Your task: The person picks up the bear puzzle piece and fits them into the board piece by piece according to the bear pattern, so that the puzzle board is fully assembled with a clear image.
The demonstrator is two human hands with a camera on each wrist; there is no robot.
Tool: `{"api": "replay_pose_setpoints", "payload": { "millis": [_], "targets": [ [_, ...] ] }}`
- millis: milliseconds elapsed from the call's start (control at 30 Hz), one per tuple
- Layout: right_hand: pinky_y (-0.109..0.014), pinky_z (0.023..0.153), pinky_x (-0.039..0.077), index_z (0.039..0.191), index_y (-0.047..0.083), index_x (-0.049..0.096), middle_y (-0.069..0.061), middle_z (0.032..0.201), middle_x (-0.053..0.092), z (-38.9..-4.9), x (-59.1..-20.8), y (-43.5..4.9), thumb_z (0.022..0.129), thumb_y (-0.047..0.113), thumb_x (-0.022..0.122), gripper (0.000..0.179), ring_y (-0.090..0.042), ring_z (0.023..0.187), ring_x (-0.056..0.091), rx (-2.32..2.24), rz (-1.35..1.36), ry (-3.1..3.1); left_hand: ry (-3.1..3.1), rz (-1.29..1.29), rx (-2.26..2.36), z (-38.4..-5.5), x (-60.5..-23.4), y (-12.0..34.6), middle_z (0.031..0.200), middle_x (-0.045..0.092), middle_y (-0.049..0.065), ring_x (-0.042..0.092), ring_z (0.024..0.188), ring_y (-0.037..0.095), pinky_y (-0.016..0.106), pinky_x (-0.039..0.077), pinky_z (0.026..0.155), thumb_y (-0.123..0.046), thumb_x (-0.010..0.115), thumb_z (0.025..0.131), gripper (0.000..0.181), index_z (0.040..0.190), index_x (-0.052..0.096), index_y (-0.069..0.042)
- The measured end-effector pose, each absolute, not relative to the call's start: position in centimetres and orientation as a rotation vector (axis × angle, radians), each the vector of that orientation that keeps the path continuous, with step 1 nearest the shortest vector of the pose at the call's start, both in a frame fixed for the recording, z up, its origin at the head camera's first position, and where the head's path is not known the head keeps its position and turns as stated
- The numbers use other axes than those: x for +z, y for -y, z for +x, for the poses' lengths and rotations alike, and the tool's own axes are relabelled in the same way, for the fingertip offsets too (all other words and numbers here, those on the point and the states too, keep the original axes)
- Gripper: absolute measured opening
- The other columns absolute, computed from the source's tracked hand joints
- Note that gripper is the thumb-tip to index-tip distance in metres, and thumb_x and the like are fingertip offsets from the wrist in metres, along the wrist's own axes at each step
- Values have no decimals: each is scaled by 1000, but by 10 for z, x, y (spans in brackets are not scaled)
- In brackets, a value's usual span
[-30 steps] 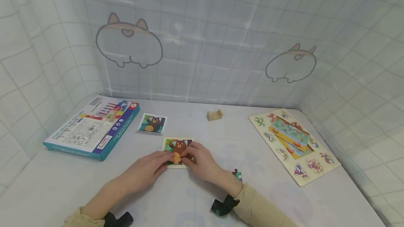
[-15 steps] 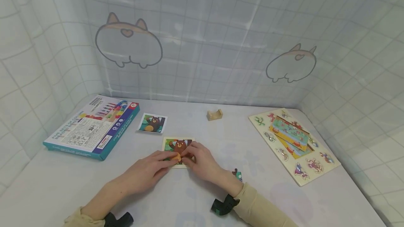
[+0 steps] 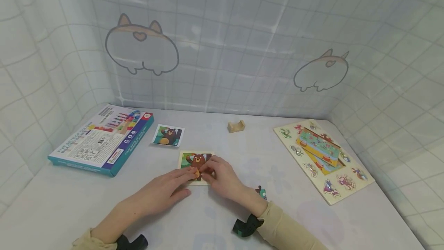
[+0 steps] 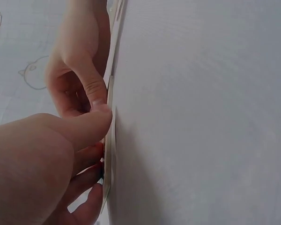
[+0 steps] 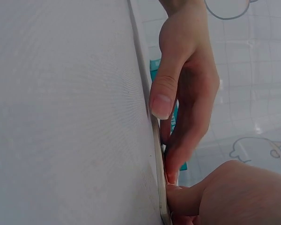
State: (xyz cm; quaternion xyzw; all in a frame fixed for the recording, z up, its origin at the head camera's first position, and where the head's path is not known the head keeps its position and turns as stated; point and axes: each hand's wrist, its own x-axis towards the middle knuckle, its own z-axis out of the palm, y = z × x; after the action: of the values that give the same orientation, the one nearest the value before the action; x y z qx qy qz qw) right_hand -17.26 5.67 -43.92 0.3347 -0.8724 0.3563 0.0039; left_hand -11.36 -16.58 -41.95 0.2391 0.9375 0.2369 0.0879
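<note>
A small square picture puzzle (image 3: pixel 185 159) showing a brown bear lies on the table, between both hands. Over the bear's belly is a small orange puzzle piece (image 3: pixel 197 174), partly covered by fingertips. My left hand (image 3: pixel 160 188) presses on the piece with its extended fingers, the thumb apart and below the puzzle's edge. My right hand (image 3: pixel 223 178) pinches the piece's right side between thumb and index finger, its other fingers curled. Both wrist views show the fingertips meeting at the thin board (image 5: pixel 160 178), seen edge-on; the piece is hidden there.
Behind the puzzle lies a bear picture card (image 3: pixel 168 135). A flat box (image 3: pixel 100 142) is at left, a small wooden block (image 3: pixel 236 126) at the back. At right, a wooden animal board (image 3: pixel 313 149) bears colourful cards (image 3: pixel 318 146). A small green-black piece (image 3: pixel 261 192) sits beside the right forearm.
The left fingers have shifted slightly right and flattened over the orange piece, and the left thumb has moved away from it. The piece was tilted half a second ago. The right hand stays nearly still.
</note>
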Motion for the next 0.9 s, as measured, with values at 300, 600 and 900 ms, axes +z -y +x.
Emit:
{"api": "replay_pose_setpoints", "payload": {
  "millis": [300, 600, 900],
  "targets": [
    [-15, 67, 48, 98, 11, 73, 4, 94, 61, -174, -439, -55, 91, 7, 72, 8, -4, 82, 57, 1126, 1054, 2717, -2801, 745, 688, -113, -418, 168, 154, 47, -3, 42, 144, 25, 50, 39, 115, -40, 58, 101, 51, 146, 53, -17],
    [-19, 75, 52, 101, 10, 73, 1, 96, 65, -174, -432, -63, 90, 6, 71, 12, -9, 86, 59, 1184, 1082, 2757, -2796, 756, 702, -113, -421, 167, 155, 46, -3, 41, 144, 25, 51, 38, 115, -33, 57, 102, 46, 146, 53, -16],
    [-31, 86, 57, 109, 9, 72, 0, 103, 69, -174, -420, -114, 90, 5, 73, 20, -10, 94, 63, 1328, 1146, 2721, -2823, 746, 683, -113, -420, 166, 153, 48, -4, 43, 143, 25, 50, 41, 113, -24, 57, 103, 41, 144, 56, -19]
  ]
}}
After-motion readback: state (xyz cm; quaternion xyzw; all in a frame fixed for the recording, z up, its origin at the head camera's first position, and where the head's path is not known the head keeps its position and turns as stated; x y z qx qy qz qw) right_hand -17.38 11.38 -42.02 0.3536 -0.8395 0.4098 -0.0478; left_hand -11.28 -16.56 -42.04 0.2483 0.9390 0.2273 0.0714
